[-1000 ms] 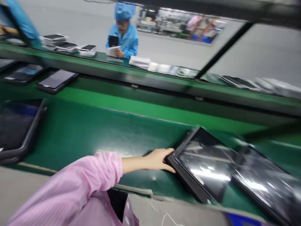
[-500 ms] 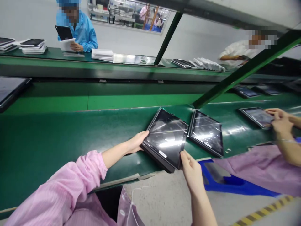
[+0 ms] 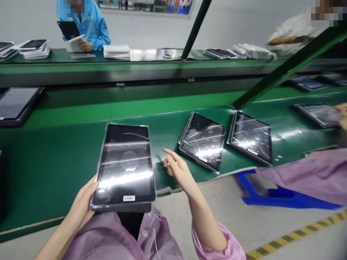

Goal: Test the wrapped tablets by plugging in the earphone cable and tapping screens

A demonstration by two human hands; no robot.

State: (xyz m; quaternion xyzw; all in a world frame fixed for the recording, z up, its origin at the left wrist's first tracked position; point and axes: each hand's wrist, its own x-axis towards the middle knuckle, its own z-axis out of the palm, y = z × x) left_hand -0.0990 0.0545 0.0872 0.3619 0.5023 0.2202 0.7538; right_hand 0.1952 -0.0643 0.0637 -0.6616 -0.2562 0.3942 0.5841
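Observation:
My left hand (image 3: pixel 86 196) grips the lower left edge of a black tablet (image 3: pixel 126 162), which has a glossy film over its screen and a small white label near the bottom. A second dark slab shows under its lower edge. To the right of it, apart from the tablet, is my right hand (image 3: pixel 177 168), holding nothing, index finger stretched out and the other fingers curled. Beyond that hand lies another film-covered tablet (image 3: pixel 203 141) on the green bench (image 3: pixel 62 159). Farther right a similar tablet (image 3: pixel 251 137) rests at an angle.
A co-worker's hand touches a tablet (image 3: pixel 320 113) at far right. Another tablet (image 3: pixel 20 104) lies at far left on the green strip. A slanted green post (image 3: pixel 282 72) crosses the right side. Across the bench, a person in blue (image 3: pixel 99 29) holds a tablet and white sheets.
A tablet has come off the pair between my hands and moved left in my left hand. My right hand has let go and lifted, finger extended. The view has shifted slightly.

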